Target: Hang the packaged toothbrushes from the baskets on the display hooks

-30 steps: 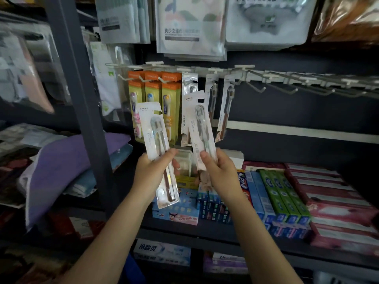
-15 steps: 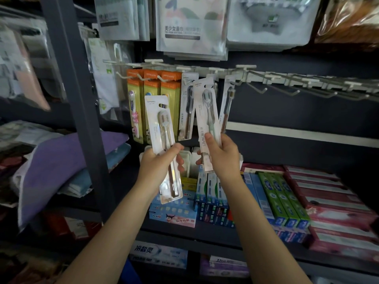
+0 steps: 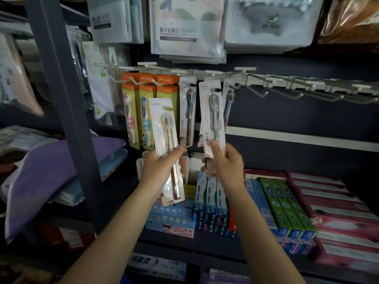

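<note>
Toothbrush packs, 2: one (image 3: 167, 144) gripped low by left hand (image 3: 162, 167), one (image 3: 212, 117) pinched low by right hand (image 3: 224, 162), raised to hook (image 3: 217, 89). Judged light, stiff-carded, slippery-blistered; best held low, hang-hole kept clear.

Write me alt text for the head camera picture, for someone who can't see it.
A person's right hand lifts a packaged toothbrush up to a display hook, while the left hand holds a second toothbrush pack lower down. Orange children's toothbrush packs hang at left; toothpaste boxes fill the shelf below.
</note>
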### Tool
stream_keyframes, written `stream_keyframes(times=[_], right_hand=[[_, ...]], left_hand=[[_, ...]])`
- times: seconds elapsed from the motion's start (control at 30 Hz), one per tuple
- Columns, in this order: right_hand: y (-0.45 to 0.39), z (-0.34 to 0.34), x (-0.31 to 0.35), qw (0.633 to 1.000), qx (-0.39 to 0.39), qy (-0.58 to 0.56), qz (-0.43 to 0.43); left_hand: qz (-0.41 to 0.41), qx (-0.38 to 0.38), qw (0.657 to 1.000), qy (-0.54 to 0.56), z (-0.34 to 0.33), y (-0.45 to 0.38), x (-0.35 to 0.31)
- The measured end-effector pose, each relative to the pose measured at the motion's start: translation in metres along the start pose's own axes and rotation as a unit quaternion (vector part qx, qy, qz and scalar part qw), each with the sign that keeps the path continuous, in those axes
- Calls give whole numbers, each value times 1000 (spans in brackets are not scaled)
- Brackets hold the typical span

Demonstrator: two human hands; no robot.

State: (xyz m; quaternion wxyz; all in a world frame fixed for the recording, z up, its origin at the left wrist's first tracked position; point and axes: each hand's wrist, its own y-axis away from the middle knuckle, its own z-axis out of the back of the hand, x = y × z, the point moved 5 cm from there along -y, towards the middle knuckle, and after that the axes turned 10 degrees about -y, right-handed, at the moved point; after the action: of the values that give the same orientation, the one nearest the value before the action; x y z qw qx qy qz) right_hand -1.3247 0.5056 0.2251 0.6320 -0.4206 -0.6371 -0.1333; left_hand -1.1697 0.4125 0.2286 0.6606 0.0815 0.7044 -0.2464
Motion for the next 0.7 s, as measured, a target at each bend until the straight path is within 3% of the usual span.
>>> stream_keyframes(times=[0.27,0.7], right_hand=[[16,-3,-46,997,42,11,-67],[-39,-15,-65,974,4,-26,-227]], left_hand=[[0,-5,1000,-15,-7,-5,8],[60,25,998,-2,-6,0,17]])
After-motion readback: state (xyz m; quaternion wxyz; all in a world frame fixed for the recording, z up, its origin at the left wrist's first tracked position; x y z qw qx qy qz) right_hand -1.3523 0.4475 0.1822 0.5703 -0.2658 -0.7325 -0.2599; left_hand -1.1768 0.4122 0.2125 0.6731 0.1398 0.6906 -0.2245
